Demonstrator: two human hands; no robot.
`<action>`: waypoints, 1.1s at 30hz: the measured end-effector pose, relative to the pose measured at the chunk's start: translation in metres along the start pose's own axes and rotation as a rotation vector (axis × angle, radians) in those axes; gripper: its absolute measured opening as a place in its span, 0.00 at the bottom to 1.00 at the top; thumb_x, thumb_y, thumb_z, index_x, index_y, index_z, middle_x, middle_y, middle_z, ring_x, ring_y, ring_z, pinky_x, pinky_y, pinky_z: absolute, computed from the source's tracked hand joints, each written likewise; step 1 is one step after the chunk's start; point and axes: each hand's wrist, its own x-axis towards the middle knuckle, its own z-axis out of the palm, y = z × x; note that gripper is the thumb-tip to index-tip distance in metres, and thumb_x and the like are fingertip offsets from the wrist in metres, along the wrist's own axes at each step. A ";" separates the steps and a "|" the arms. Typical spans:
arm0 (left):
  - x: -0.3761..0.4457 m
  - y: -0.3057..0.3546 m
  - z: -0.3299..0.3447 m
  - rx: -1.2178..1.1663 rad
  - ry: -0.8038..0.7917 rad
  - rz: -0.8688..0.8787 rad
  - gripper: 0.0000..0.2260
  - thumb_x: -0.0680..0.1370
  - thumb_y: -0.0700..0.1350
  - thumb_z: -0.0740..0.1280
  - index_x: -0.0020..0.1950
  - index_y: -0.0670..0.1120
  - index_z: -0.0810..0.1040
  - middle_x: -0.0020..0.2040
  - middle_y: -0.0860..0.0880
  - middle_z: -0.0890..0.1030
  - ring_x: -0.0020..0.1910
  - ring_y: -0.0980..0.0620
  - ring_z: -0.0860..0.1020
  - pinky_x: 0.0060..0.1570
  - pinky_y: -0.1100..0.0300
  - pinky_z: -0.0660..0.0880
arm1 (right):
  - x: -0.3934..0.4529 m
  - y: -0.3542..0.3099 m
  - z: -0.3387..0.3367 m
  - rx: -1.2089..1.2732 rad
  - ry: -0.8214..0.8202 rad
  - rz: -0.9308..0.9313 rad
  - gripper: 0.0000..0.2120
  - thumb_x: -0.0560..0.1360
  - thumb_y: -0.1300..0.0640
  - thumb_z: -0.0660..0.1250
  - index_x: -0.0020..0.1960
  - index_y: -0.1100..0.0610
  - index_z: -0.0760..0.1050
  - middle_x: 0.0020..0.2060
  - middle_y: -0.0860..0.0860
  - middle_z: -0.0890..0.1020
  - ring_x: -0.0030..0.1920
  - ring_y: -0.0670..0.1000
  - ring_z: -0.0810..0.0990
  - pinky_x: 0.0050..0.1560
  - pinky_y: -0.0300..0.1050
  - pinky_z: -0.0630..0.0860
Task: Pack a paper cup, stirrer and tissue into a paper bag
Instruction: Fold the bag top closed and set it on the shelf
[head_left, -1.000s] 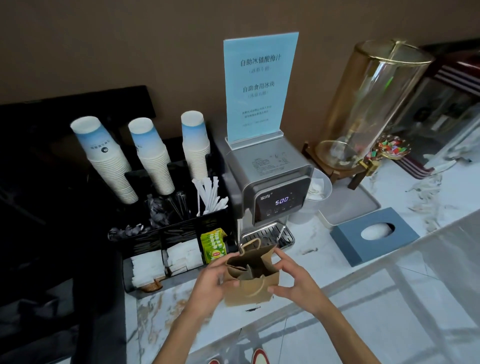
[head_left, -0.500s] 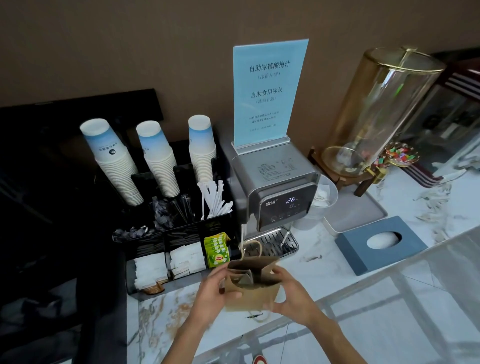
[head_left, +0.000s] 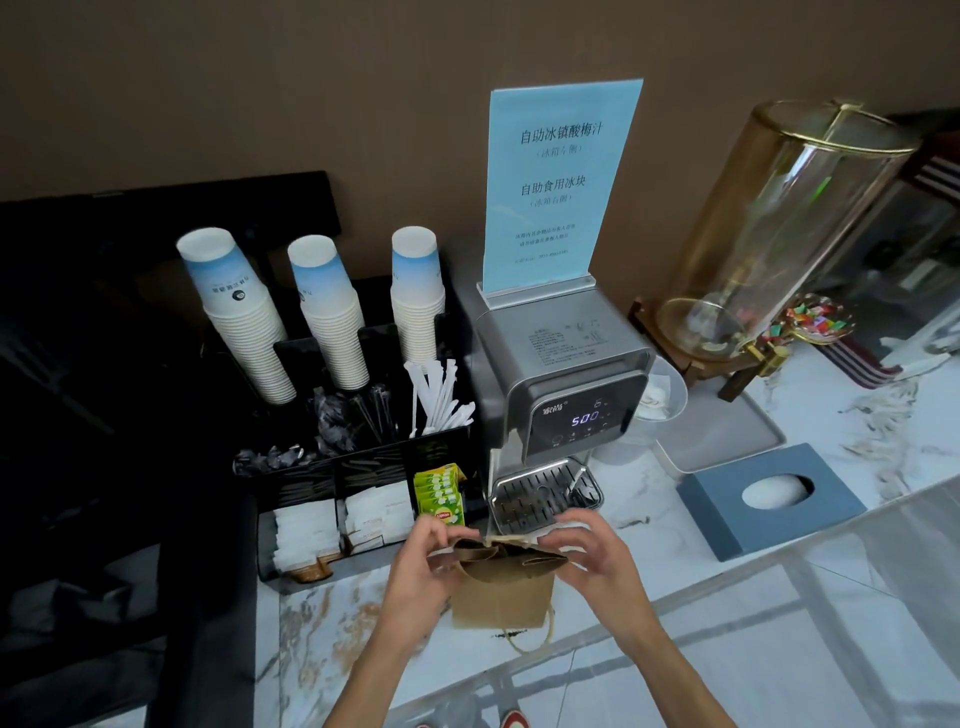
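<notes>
A small brown paper bag (head_left: 500, 592) stands on the marble counter near the front edge. My left hand (head_left: 422, 566) grips the left side of its top and my right hand (head_left: 597, 558) grips the right side, fingers pinching the rim, which is half folded together. Three upside-down stacks of blue-and-white paper cups (head_left: 332, 312) stand in a black organiser at the back left. White wrapped stirrers (head_left: 439, 397) stick up from a compartment beside them. A blue tissue box (head_left: 771, 501) with a white tissue in its oval slot lies to the right.
A silver water dispenser (head_left: 563, 374) with a blue sign stands just behind the bag. The organiser (head_left: 311, 483) also holds sachets and green tea packets (head_left: 439, 493). A glass drink dispenser (head_left: 779, 234) on a grey tray, and a candy dish, sit at the back right.
The bag's mouth was spread wide earlier; now my fingers have drawn its top edges closer together. One handle has dropped to hang down the front of the bag.
</notes>
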 end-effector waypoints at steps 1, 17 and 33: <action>-0.001 0.003 -0.002 -0.018 -0.007 0.014 0.10 0.71 0.33 0.71 0.45 0.47 0.78 0.51 0.45 0.86 0.54 0.45 0.82 0.54 0.49 0.78 | 0.000 0.000 0.001 -0.039 -0.015 -0.033 0.20 0.68 0.81 0.69 0.50 0.59 0.81 0.45 0.59 0.86 0.50 0.60 0.84 0.53 0.56 0.80; 0.000 -0.003 -0.022 -0.036 -0.243 -0.125 0.17 0.77 0.30 0.60 0.48 0.47 0.85 0.66 0.57 0.76 0.65 0.59 0.73 0.59 0.65 0.73 | 0.000 0.014 0.008 -0.129 -0.086 0.057 0.08 0.71 0.65 0.75 0.41 0.52 0.86 0.54 0.46 0.84 0.52 0.49 0.83 0.54 0.42 0.80; 0.026 -0.017 -0.003 -0.059 -0.126 -0.274 0.15 0.66 0.43 0.81 0.50 0.50 0.84 0.41 0.55 0.87 0.41 0.60 0.83 0.38 0.66 0.79 | 0.028 0.021 0.034 -0.338 -0.162 0.263 0.12 0.64 0.57 0.81 0.45 0.55 0.83 0.39 0.48 0.84 0.41 0.48 0.82 0.45 0.46 0.80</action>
